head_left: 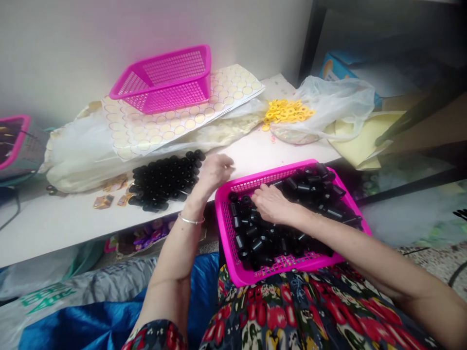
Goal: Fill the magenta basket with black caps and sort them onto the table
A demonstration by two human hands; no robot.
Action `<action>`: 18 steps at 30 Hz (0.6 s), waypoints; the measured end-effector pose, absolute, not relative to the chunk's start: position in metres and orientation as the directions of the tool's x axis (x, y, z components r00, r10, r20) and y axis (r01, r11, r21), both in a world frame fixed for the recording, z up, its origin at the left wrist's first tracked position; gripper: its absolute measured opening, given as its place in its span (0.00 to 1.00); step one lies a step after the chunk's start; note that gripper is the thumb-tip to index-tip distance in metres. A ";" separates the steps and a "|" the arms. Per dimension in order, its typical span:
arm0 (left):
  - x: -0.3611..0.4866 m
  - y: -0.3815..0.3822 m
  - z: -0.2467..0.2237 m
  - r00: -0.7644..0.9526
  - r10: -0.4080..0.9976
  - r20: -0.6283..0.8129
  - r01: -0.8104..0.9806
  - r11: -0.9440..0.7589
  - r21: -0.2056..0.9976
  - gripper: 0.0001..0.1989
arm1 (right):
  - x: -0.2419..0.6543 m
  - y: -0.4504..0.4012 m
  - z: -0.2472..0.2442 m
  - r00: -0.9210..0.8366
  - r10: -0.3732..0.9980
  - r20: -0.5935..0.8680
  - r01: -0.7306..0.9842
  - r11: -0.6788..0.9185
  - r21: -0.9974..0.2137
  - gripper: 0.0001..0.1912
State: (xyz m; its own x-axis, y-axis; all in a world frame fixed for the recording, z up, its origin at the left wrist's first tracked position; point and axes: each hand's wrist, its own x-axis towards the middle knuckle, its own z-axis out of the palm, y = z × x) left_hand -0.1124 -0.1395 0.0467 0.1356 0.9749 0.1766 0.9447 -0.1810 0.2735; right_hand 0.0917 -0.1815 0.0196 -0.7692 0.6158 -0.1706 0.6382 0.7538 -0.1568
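Note:
A pink plastic basket (233,265) full of short black cylinders (260,243) rests on my lap against the table's edge. My right hand (272,204) is inside it at the left half, fingers curled down and closed on a black cylinder largely hidden beneath them. Above the table, just beyond the basket's far left corner, my left hand (217,171) is curled closed; whatever lies in its fingers is hidden. Just left of that hand, many black cylinders stand close together in a block (166,180) on the white table (91,226).
Behind stands another pink basket (160,99) on sheets of round stickers (233,87). Yellow rings (288,112) lie beside a clear plastic bag (335,104) at the back right. Small orange-brown packets (103,201) lie left of the cylinder block. A third pink-rimmed basket (18,150) is far left.

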 end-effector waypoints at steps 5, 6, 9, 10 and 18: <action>-0.072 -0.179 0.038 0.525 0.847 -0.087 0.851 -0.519 0.083 0.09 | 0.076 -0.174 0.013 -0.762 0.607 -0.227 0.643 0.752 -0.144 0.10; -0.069 -0.183 0.032 0.549 0.832 -0.080 0.836 -0.548 0.038 0.09 | 0.077 -0.174 0.014 -0.765 0.601 -0.231 0.638 0.756 -0.146 0.10; -0.068 -0.191 0.010 0.597 0.802 -0.015 0.801 -0.597 -0.029 0.10 | 0.088 -0.176 0.018 -0.783 0.580 -0.224 0.616 0.771 -0.158 0.11; -0.068 -0.194 0.003 0.606 0.795 0.004 0.794 -0.606 -0.045 0.10 | 0.093 -0.176 0.019 -0.789 0.574 -0.220 0.610 0.777 -0.158 0.12; -0.068 -0.204 0.004 0.580 0.813 0.048 0.815 -0.579 -0.026 0.11 | 0.134 -0.175 0.033 -0.767 0.635 0.098 0.437 0.627 -0.645 0.15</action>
